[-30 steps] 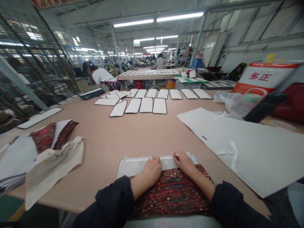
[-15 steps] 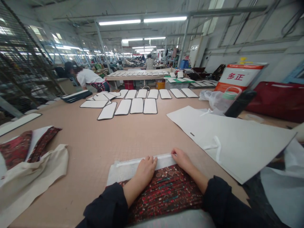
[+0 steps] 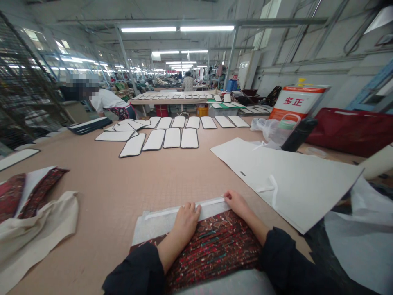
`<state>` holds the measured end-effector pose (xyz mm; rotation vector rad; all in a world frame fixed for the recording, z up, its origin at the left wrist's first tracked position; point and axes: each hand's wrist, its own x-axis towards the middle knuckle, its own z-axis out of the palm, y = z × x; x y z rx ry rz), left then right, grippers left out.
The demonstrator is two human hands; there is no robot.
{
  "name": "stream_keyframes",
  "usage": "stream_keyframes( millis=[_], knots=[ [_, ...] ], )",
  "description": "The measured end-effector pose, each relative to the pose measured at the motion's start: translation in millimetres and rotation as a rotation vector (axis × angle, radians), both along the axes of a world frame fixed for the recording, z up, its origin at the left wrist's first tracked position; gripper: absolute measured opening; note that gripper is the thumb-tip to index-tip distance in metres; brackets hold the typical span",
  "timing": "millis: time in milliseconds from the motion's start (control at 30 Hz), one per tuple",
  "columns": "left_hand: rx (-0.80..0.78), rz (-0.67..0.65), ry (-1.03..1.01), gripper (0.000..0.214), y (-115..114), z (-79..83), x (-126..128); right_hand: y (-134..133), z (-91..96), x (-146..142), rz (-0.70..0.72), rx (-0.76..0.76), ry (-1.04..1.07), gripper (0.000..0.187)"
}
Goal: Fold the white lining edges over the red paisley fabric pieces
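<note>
Fabric (image 3: 215, 246), a dark red woven piece with a dense pattern of ribbed lines and small pale ovals, is lying at the near edge of the table (image 3: 123, 184), right in front of the person. It is sitting on a thin white lining (image 3: 150, 229) that is showing beyond it on the left and far sides. A narrow white strip (image 3: 172, 211) is running along the lining's far edge.

The left hand (image 3: 186, 221) is lying flat and released, palm down on the fabric, its fingertips reaching the strip. The right hand (image 3: 238, 203) is touching the strip's right end with curled fingers; whether it is pinching or only pressing cannot be told. Both arms are wearing dark sleeves.

The table top is showing a matte tan surface with a fine grid texture. A large stiff white sheet (image 3: 294, 176) with a loose white tie on it is lying to the right. Further off, rounded white panels (image 3: 172, 138) with dark edging are lying in rows. At the left, limp cream cloth (image 3: 37, 229) is slumping beside more red patterned pieces.

At the far right a white and orange box (image 3: 296, 102) is showing the red characters 多正. A black bottle (image 3: 296, 134) is leaning in front of it, beside a crumpled clear bag (image 3: 267, 127). Across the table a person in a white top (image 3: 106, 100) is bending over.
</note>
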<state>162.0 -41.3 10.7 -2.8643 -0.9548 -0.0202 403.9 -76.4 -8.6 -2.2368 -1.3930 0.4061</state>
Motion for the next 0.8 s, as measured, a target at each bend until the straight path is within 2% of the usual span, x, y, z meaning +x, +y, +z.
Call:
stream_keyframes(
  millis=[333, 500, 600, 667, 800],
  knots=[
    [-0.012, -0.003, 0.003, 0.040, 1.3, -0.2, 0.9, 6.7, -4.5, 4.2, 0.008, -0.061, -0.039, 0.011],
    [-0.024, 0.008, -0.003, 0.039, 0.7, -0.4, 0.0, 7.7, 2.9, 11.9, 0.072, -0.087, -0.055, 0.015],
    [-0.035, 0.008, -0.009, 0.039, 0.5, 0.1, -1.0, 5.4, 9.3, -2.5, 0.089, -0.061, -0.185, 0.020],
    [-0.040, 0.007, -0.015, 0.039, -0.2, 1.2, -0.8, 1.5, 12.3, -25.2, 0.206, 0.016, -0.292, 0.023],
    [-0.070, 0.025, -0.021, 0.037, -4.3, 7.8, -1.2, -10.7, 14.5, -71.4, 0.606, 0.127, -0.384, 0.025]
  ],
)
